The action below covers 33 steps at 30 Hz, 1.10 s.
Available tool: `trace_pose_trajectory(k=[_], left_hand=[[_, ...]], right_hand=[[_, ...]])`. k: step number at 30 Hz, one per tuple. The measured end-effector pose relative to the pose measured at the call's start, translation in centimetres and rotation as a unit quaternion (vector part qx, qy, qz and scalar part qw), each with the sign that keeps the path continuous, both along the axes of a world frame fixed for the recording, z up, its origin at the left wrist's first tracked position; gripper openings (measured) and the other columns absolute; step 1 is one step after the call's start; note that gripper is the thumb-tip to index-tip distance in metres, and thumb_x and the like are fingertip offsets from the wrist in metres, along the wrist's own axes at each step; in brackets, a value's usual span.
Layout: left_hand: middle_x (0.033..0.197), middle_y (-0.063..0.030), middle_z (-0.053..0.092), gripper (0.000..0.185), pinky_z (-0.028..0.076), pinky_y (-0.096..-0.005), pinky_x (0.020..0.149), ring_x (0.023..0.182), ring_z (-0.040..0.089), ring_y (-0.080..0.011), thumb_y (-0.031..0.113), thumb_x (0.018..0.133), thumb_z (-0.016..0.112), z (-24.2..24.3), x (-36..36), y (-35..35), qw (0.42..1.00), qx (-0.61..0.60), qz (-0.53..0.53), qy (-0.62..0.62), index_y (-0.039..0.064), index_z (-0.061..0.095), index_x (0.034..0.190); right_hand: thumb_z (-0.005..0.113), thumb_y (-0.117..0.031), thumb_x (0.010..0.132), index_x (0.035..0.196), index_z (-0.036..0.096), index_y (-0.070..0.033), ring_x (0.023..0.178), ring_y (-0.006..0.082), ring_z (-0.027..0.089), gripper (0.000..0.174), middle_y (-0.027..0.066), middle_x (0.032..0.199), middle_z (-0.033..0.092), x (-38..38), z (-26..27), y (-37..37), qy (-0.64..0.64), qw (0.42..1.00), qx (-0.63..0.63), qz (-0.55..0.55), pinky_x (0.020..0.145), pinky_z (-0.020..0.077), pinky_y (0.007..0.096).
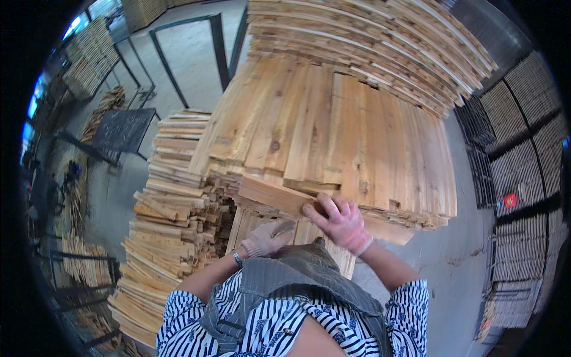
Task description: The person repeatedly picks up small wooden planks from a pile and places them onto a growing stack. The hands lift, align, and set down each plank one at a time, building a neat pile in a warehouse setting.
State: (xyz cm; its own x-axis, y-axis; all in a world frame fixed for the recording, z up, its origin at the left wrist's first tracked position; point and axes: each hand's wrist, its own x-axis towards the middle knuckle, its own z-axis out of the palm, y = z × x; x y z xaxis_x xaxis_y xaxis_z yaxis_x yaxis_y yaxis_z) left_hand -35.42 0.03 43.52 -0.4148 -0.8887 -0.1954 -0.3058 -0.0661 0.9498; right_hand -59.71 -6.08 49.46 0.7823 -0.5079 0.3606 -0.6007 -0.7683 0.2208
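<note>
In the head view both of my hands wear knit work gloves. My right hand (343, 222), in a pink-stained glove, has its thumb and fingers on a wooden board (279, 195) that lies crosswise along the near edge of a stack of planks (312, 129). That board's other end sticks out to the right, past my wrist. My left hand (270, 236), in a pale glove, rests low in front of my apron, above lighter boards (241, 225); its fingertips are partly hidden, and whether it holds anything cannot be made out.
A tall pile of boards (357, 40) rises behind the planks. Shorter wood pieces (165, 232) are heaped at the left. Farther left stand a dark metal table (125, 129) and a metal frame (218, 49). Stacked slatted wood (517, 160) lines the right side.
</note>
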Motion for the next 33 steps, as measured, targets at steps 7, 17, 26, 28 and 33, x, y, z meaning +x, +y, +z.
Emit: trace_pose_trajectory(k=[7, 17, 26, 28, 33], left_hand=[[0.118, -0.0115, 0.064, 0.04, 0.045, -0.0341, 0.098, 0.112, 0.059, -0.0222, 0.027, 0.094, 0.06, 0.2, 3.5, 2.5, 0.979, -0.073, 0.187, 0.037, 0.003, 0.057, 0.126], [0.15, -0.0174, 0.033, 0.058, 0.027, -0.0367, 0.112, 0.136, 0.031, -0.0268, 0.035, 0.099, 0.048, -4.4, 11.9, -8.9, 0.738, -0.16, 0.646, 0.114, 0.002, 0.035, 0.145], [0.139, -0.0183, 0.046, 0.051, 0.037, -0.0353, 0.104, 0.125, 0.045, -0.0273, 0.029, 0.097, 0.055, -0.8, 13.2, -10.1, 0.794, -0.079, 0.539, 0.271, 0.001, 0.044, 0.137], [0.145, -0.019, 0.042, 0.064, 0.036, -0.0354, 0.107, 0.131, 0.042, -0.0284, 0.033, 0.094, 0.06, 3.1, 13.4, -7.9, 0.826, -0.043, 0.498, 0.261, 0.002, 0.035, 0.145], [0.132, -0.0205, 0.054, 0.084, 0.046, -0.0389, 0.098, 0.117, 0.056, -0.0309, 0.038, 0.083, 0.071, 7.1, 13.0, -6.0, 0.883, -0.004, 0.371, -0.286, 0.001, 0.03, 0.146]], right_hand=[[0.058, -0.024, 0.08, 0.132, 0.052, -0.031, 0.107, 0.0301, 0.053, 0.053, 0.0128, 0.126, 0.049, -0.1, -2.4, -2.2, 0.096, 0.995, 0.01, 0.025, 0.084, 0.0471, 0.0431], [0.074, -0.017, 0.07, 0.122, 0.056, -0.02, 0.088, 0.0315, 0.057, 0.056, 0.0169, 0.117, 0.053, 2.2, 4.4, 1.5, -0.064, 0.989, 0.121, 0.052, 0.068, 0.0514, 0.0407], [0.077, -0.013, 0.072, 0.137, 0.045, -0.004, 0.118, 0.0416, 0.049, 0.073, 0.0247, 0.133, 0.046, 3.5, 6.7, -2.5, -0.182, 0.941, 0.281, 0.044, 0.1, 0.0426, 0.0428], [0.076, -0.012, 0.075, 0.143, 0.039, -0.004, 0.125, 0.0376, 0.046, 0.077, 0.0235, 0.139, 0.043, 3.6, 7.3, -4.3, -0.235, 0.916, 0.312, 0.093, 0.104, 0.039, 0.0404], [0.065, -0.009, 0.086, 0.148, 0.033, -0.005, 0.126, 0.0287, 0.047, 0.07, 0.0172, 0.138, 0.048, 4.4, 8.6, -7.2, -0.416, 0.752, 0.505, 0.079, 0.106, 0.0376, 0.0352]])
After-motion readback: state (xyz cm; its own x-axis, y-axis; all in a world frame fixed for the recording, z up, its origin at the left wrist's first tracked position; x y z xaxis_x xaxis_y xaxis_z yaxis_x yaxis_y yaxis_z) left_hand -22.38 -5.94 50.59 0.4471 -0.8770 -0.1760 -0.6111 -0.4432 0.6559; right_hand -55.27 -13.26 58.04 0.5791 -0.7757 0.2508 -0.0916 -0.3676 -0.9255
